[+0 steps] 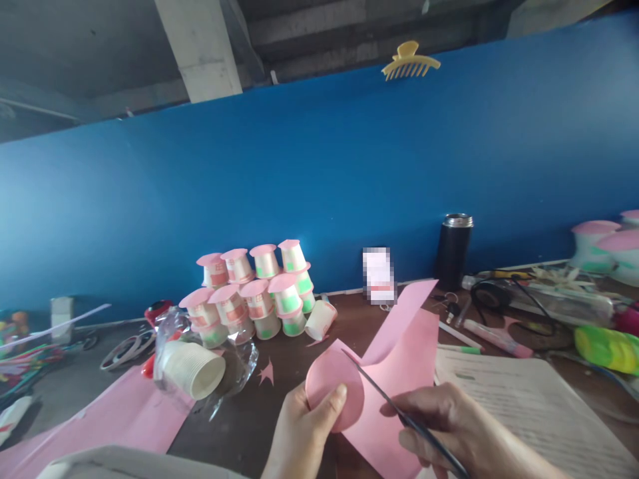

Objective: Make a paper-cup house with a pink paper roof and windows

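Note:
My left hand [304, 426] pinches a pink paper sheet [404, 352] at a partly cut round shape [332, 386], thumb on top. My right hand [449, 429] is closed around dark scissors [394, 409], whose blade lies across the pink paper beside the round shape. Both hands are low in the middle of the view, above a dark brown table [279, 399].
A pile of paper cups with pink lids [254, 289] stands against the blue wall. A sleeve of plain cups in clear plastic [194, 366] lies at left on another pink sheet [120, 412]. A black flask [453, 249], printed papers [524, 412], pens and cables lie at right.

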`<control>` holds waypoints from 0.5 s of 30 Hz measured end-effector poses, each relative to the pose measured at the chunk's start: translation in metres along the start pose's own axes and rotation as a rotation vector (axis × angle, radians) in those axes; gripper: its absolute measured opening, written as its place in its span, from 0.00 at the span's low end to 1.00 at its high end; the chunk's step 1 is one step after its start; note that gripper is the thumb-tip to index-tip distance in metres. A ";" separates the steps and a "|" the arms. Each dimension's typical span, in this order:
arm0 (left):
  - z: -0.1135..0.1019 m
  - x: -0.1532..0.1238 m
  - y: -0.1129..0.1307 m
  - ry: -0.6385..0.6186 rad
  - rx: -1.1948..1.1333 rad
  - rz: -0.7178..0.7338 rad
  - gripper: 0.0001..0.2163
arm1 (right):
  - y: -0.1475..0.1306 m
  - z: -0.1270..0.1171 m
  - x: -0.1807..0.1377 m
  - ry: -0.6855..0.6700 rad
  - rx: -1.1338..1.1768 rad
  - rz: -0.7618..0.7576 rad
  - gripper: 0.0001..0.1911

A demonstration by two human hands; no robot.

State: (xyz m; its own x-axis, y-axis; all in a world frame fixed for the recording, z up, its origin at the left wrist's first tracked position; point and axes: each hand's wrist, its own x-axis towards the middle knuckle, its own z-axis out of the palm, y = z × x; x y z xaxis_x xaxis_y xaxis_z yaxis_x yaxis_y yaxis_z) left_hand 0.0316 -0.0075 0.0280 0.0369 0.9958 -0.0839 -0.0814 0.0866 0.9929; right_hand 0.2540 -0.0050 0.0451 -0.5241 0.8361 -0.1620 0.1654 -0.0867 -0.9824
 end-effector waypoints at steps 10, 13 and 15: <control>0.002 -0.002 0.003 0.003 -0.077 -0.016 0.21 | 0.003 -0.001 0.002 -0.006 -0.017 -0.025 0.22; 0.002 -0.001 0.003 0.009 -0.091 -0.014 0.22 | -0.002 0.000 0.000 0.002 -0.017 -0.009 0.25; 0.002 -0.001 0.003 0.012 -0.093 -0.007 0.22 | -0.005 0.000 -0.001 0.014 -0.022 0.003 0.26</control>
State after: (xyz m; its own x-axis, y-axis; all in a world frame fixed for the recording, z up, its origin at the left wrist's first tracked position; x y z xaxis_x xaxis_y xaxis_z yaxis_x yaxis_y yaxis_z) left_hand 0.0329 -0.0081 0.0310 0.0260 0.9954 -0.0927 -0.1730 0.0958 0.9803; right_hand 0.2537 -0.0060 0.0500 -0.5121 0.8431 -0.1639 0.1852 -0.0780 -0.9796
